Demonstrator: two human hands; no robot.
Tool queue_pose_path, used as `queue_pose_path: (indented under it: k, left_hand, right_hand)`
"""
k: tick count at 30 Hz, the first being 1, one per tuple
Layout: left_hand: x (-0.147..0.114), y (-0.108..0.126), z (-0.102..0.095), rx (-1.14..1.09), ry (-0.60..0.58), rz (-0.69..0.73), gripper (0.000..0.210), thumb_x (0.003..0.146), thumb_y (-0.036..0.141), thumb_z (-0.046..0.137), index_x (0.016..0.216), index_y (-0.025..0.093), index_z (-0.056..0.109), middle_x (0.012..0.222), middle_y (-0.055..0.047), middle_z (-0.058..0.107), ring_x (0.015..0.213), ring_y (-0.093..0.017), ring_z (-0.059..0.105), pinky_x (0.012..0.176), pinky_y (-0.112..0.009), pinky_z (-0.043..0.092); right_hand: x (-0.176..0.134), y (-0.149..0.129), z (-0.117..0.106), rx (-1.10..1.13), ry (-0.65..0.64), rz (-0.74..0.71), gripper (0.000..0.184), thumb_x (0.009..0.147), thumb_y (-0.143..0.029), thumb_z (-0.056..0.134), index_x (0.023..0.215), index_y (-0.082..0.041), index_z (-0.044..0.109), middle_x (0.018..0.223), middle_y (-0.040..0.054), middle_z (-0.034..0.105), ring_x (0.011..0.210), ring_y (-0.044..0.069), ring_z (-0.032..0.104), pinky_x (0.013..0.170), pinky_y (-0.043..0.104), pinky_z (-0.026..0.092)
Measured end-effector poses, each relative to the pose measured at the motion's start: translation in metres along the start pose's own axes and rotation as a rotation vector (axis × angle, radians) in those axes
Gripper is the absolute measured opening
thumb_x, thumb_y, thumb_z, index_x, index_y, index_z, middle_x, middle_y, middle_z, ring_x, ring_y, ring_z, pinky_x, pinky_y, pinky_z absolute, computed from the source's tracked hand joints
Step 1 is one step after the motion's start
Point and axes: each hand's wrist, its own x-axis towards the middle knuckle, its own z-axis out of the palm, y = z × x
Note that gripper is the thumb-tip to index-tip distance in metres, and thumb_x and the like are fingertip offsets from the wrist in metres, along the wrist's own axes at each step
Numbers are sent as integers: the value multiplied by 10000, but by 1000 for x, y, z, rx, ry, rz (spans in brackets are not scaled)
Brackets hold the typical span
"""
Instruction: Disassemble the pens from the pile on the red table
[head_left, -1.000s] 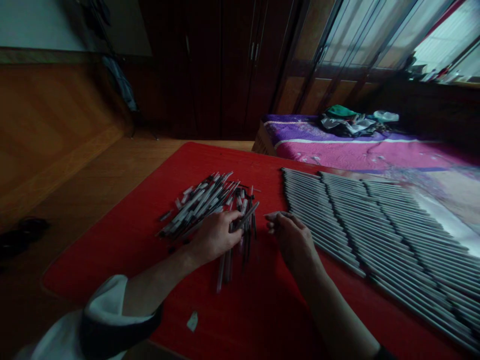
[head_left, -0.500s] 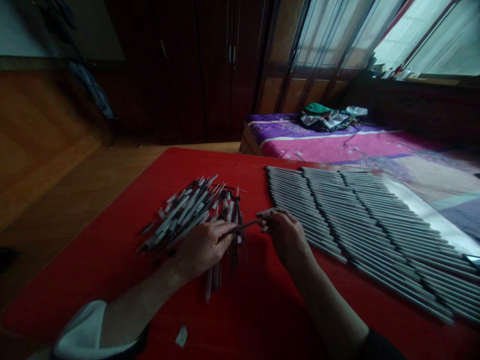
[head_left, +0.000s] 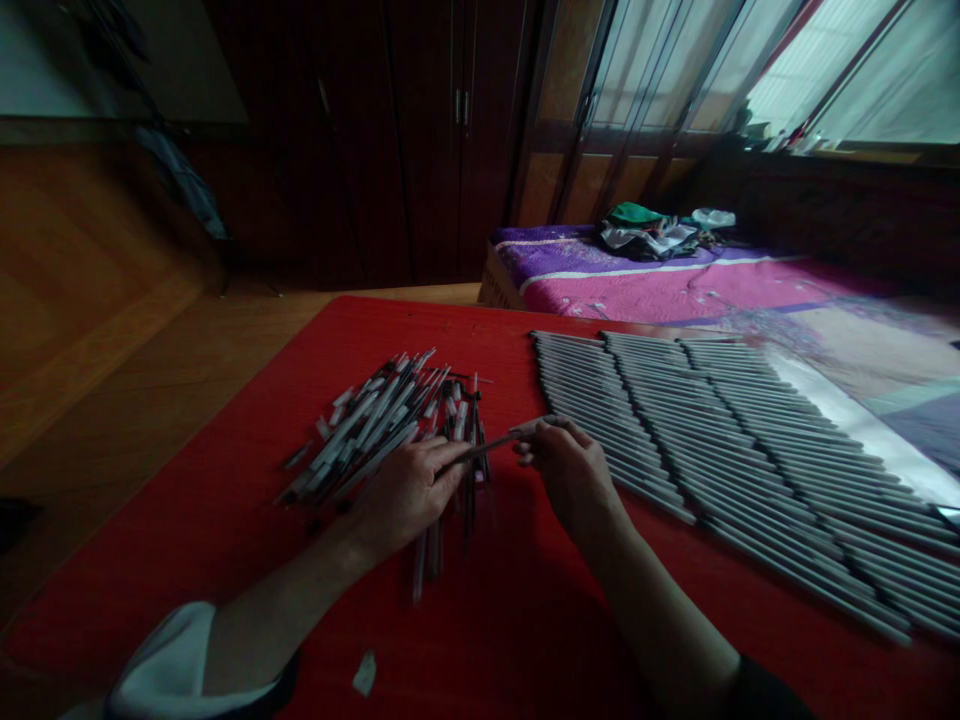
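Note:
My left hand [head_left: 411, 490] is closed on one end of a thin dark stick [head_left: 491, 445], just in front of a loose pile. My right hand [head_left: 571, 475] pinches the stick's other end between thumb and fingers, so it spans the gap between both hands above the table. The exact kind of stick is too dim to tell. Under and behind my left hand lies the pile of thin grey, white and black sticks [head_left: 367, 425], pointing several ways. Right of my right hand, many similar grey sticks with dark ends [head_left: 637, 420] lie side by side in long overlapping rows.
Everything rests on a red table [head_left: 247, 510]. A small pale scrap [head_left: 364, 673] lies near its front edge. Beyond the table's right side is a bed [head_left: 600, 290] with a pile of cloth [head_left: 649, 235]. Dark wardrobes [head_left: 427, 150] stand behind.
Almost nothing differs. Both hands keep hold of the stick in nearly the same place, and the view has shifted very slightly.

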Motion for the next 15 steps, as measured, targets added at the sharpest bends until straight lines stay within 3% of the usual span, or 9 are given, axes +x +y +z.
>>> queue_pose_path:
  k: [15]
  left_hand:
    - [0, -2, 0, 75, -9, 17, 281, 869, 240, 425, 1051, 188, 633, 904, -60, 654, 830, -167, 584, 749, -318, 462]
  right_hand:
    - [-1, -1, -3, -134, -98, 35, 151, 674, -214, 659, 781, -131, 593, 680, 34, 665, 522, 99, 584, 486, 201, 475]
